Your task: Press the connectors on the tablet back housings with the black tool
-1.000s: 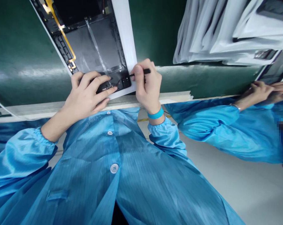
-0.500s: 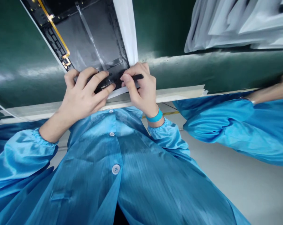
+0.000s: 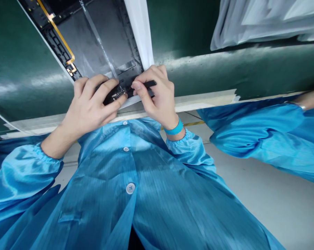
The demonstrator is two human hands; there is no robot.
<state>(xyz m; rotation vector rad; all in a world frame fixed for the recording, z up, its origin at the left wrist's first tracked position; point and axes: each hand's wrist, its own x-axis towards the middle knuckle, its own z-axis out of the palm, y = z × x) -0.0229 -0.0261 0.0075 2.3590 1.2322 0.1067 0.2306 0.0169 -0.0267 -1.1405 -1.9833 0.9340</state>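
Note:
An opened tablet-like device (image 3: 102, 45) lies on the bench, its dark inside facing up. A yellow-orange flex cable (image 3: 60, 36) follows its left side, and a silvery strip (image 3: 97, 38) crosses the middle. Across the near end, my left hand (image 3: 90, 104) rests with fingers spread, its thumb beside a small circuit board (image 3: 118, 94). My right hand (image 3: 155, 93) pinches a slim black tool (image 3: 149, 83) between thumb and fingers at the near right corner. The tool's working tip is hard to make out against the dark parts.
White sheeting (image 3: 140, 27) lies along the device's right side. The green bench top (image 3: 183, 34) has pale tape (image 3: 206, 100) on its front edge. Grey-white folded sheets (image 3: 250, 24) are at upper right. A co-worker's blue sleeve (image 3: 261, 128) is close on the right.
The view has shifted slightly. Both my hands stay at the device's near end, the right still pinching the black tool. The co-worker's arm at right has moved outward, its hand leaving view.

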